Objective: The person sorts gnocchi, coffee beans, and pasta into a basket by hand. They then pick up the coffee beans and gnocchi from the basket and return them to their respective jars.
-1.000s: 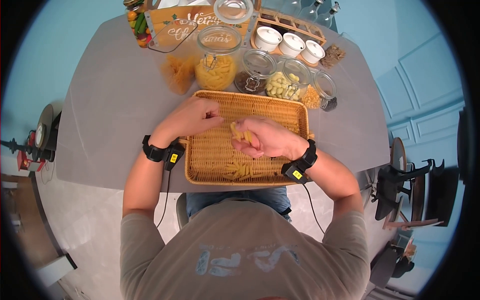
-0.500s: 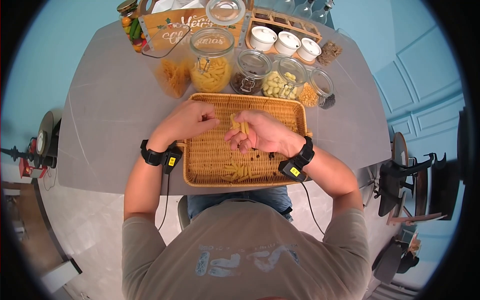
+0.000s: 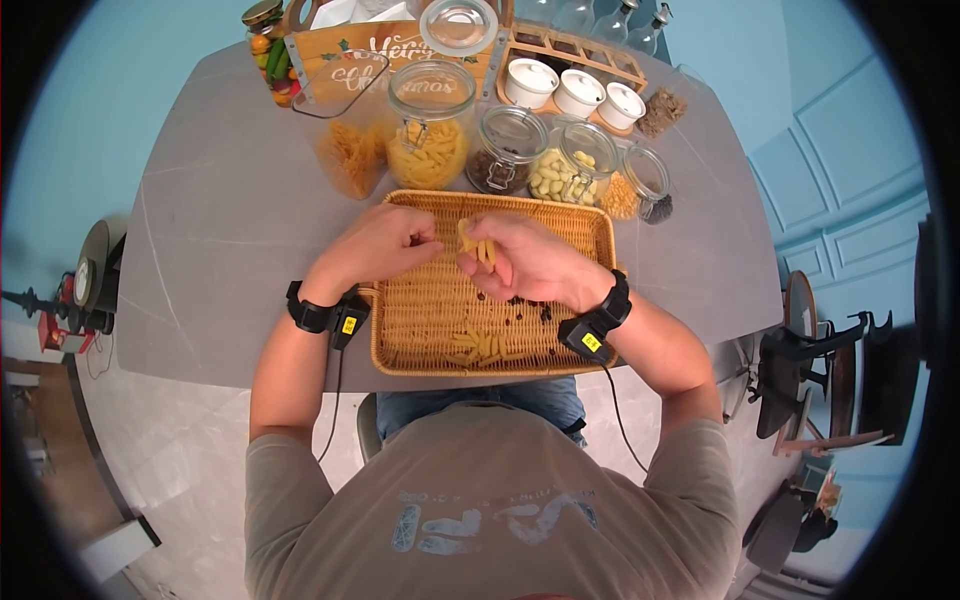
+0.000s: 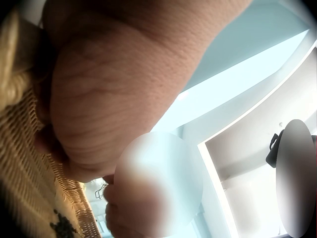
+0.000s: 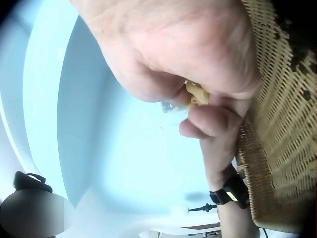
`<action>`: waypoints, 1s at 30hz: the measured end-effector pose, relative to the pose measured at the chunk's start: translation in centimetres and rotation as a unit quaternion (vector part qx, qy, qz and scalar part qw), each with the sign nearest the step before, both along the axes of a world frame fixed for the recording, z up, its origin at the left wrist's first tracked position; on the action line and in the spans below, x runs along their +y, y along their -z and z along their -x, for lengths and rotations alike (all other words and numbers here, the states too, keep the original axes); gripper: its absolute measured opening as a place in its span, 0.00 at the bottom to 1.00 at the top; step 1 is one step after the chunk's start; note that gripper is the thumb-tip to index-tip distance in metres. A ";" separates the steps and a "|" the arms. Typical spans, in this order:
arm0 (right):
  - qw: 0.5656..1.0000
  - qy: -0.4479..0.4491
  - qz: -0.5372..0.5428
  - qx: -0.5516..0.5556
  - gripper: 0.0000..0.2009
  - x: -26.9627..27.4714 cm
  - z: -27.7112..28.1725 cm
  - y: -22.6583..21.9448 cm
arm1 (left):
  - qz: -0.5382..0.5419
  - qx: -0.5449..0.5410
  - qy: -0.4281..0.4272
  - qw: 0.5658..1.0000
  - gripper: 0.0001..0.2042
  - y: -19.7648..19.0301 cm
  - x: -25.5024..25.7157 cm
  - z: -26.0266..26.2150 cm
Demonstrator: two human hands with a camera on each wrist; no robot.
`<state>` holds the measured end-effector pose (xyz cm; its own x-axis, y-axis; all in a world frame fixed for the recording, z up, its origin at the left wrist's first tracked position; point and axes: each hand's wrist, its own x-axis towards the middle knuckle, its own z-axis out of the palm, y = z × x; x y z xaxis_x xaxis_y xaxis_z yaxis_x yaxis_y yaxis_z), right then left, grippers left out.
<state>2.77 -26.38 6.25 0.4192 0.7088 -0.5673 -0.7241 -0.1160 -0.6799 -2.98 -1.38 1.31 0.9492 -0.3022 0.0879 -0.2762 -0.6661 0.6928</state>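
Over the wicker tray (image 3: 405,320), my right hand (image 3: 530,260) holds several pieces of penne (image 3: 480,248) between thumb and curled fingers. In the right wrist view, the penne (image 5: 197,93) pokes out of the grip. My left hand (image 3: 380,243) hovers above the tray's left part with its fingers curled in; nothing shows in it, and its palm side is hidden from above. A loose pile of penne (image 3: 482,346) lies at the tray's near edge. Small dark pieces (image 3: 545,313) are scattered near the right wrist, seen also as a dark cluster (image 4: 63,225) in the left wrist view.
Behind the tray stand an open jar of penne (image 3: 428,150), a container of orange-yellow pasta (image 3: 352,160), a jar of dark pieces (image 3: 500,170) and a jar of pale yellow pieces (image 3: 560,178). Farther back are white lidded pots (image 3: 580,93) and a wooden crate (image 3: 350,70).
My right fingers loosened around the penne half a second ago and have now curled in again. The left hand stays nearly in place. More dark pieces show beneath the right hand.
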 end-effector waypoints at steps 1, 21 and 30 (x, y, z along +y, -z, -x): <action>1.000 -0.012 -0.011 -0.013 0.08 0.1 -0.4 -0.7 | -0.003 -0.006 -0.001 1.000 0.14 0.0 0.0 0.0; 0.867 -0.260 0.172 -0.389 0.16 11.6 -15.8 -14.0 | 0.002 -0.027 0.019 0.999 0.13 0.8 0.6 0.1; 0.866 -0.287 0.184 -0.366 0.14 11.5 -16.8 -13.9 | -0.002 -0.003 0.013 1.000 0.16 0.0 0.4 0.2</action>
<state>19.57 -14.87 20.13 0.4003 0.7474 -0.5303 0.1340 -0.6202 -0.7729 -3.15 -1.01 1.35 0.9408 -0.3264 0.0914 -0.2965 -0.6621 0.6883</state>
